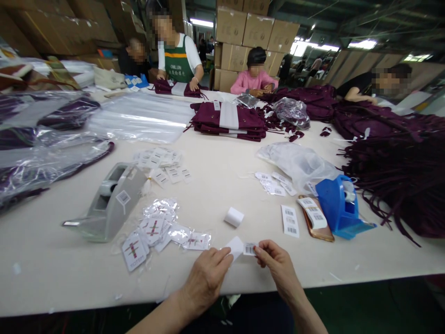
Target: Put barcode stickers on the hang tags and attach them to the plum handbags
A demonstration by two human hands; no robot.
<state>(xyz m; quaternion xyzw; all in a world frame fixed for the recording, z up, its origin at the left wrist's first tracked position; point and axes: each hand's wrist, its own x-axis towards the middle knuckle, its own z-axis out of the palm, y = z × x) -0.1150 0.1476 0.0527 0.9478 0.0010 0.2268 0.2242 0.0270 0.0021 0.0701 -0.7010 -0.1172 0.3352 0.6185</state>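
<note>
A: Hands?
B: L hand (208, 277) pinching paper (235, 247); R hand (279, 263) pinching label (249, 249) just beside it, nr table (208, 185) front.
A: Risk?
B: Label's prob. sticky: might crease or cling to R hand if pinched too far in.

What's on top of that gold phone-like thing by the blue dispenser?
A white strip of barcode labels covers much of the phone-like thing; the surface beneath it is hidden.

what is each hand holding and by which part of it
Left hand: a white paper piece, by its left end. Right hand: a barcode label, pinched at its right edge.
</note>
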